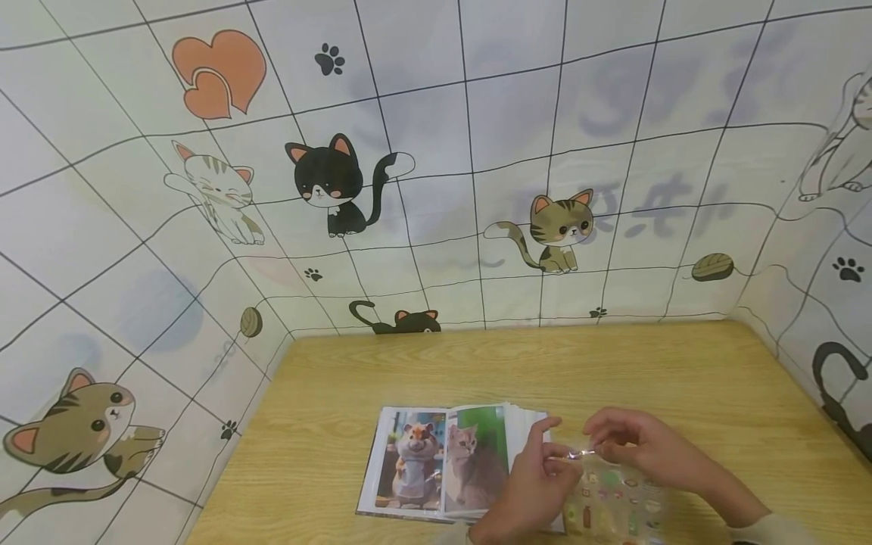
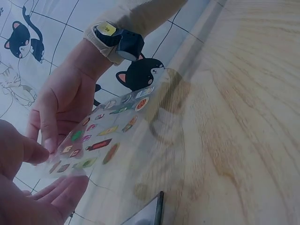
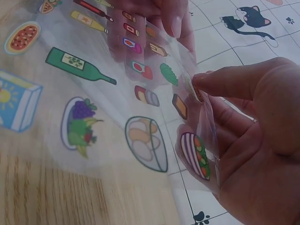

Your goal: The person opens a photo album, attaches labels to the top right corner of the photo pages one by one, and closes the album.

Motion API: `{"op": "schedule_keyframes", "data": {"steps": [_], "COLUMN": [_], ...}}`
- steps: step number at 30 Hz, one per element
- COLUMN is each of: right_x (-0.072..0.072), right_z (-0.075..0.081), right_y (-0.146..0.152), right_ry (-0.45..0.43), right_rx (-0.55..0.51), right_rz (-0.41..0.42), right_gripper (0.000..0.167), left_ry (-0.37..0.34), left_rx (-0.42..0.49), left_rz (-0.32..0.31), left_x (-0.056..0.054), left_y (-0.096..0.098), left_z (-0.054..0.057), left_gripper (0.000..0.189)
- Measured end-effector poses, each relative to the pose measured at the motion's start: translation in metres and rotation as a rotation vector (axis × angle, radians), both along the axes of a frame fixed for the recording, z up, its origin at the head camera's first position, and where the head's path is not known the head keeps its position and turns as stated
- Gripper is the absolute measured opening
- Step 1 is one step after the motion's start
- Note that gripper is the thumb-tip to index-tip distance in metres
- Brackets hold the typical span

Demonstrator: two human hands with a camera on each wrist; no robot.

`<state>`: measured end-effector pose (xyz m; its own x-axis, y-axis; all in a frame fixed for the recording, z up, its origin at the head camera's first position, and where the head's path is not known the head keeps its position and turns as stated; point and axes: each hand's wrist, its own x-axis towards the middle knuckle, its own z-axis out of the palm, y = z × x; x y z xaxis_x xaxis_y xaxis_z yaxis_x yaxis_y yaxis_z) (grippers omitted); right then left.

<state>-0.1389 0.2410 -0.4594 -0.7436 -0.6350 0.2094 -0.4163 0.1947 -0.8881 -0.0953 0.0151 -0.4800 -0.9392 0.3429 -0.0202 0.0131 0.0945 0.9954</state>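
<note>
A clear sheet of small food stickers (image 1: pixel 609 503) hangs between the two hands, to the right of an open photo album (image 1: pixel 368 492). My left hand (image 1: pixel 534 484) pinches its upper edge between thumb and fingers, in front of the album's right pages. At the other end of that edge, my right hand (image 1: pixel 636 446) also pinches the sheet, with its thumb on the near face and fingers behind, as the right wrist view shows. Stickers of a green bottle (image 3: pixel 77 65), a bowl of eggs (image 3: pixel 146 143) and a fruit plate (image 3: pixel 79 126) show up close.
The album shows a hamster picture (image 1: pixel 411 462) on the left and a cat picture (image 1: pixel 473 462) on the right. Below is a wood-grain table (image 1: pixel 306 424). Around it hangs a white gridded cloth (image 1: pixel 436 121) printed with cartoon cats. The right wrist wears a dark strapped device (image 2: pixel 129 44).
</note>
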Motion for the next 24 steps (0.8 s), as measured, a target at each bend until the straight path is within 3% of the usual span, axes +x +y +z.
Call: {"op": "schedule_keyframes", "data": {"steps": [7,15,21,24], "right_x": [0.003,0.004,0.004,0.005], "right_z": [0.001,-0.003,-0.002,-0.002], "right_y": [-0.010,-0.014,-0.014,-0.013], "right_ry": [0.004,0.019,0.042,0.076], "right_rx": [-0.006,-0.013,0.022,0.042], "right_rz": [-0.001,0.008,-0.021,-0.049], "right_gripper": [0.023,0.022,0.019,0.019], "left_ry": [-0.087,-0.060,-0.097,-0.099], "left_rx": [0.014,0.051,0.156,0.152], "left_rz": [-0.012,0.013,0.003,0.000], "left_x": [-0.001,0.000,0.000,-0.001], "left_y": [0.000,0.002,0.002,0.001], "left_z": [-0.003,-0.004,-0.003,-0.003], "left_gripper": [0.068,0.066,0.064,0.064]}}
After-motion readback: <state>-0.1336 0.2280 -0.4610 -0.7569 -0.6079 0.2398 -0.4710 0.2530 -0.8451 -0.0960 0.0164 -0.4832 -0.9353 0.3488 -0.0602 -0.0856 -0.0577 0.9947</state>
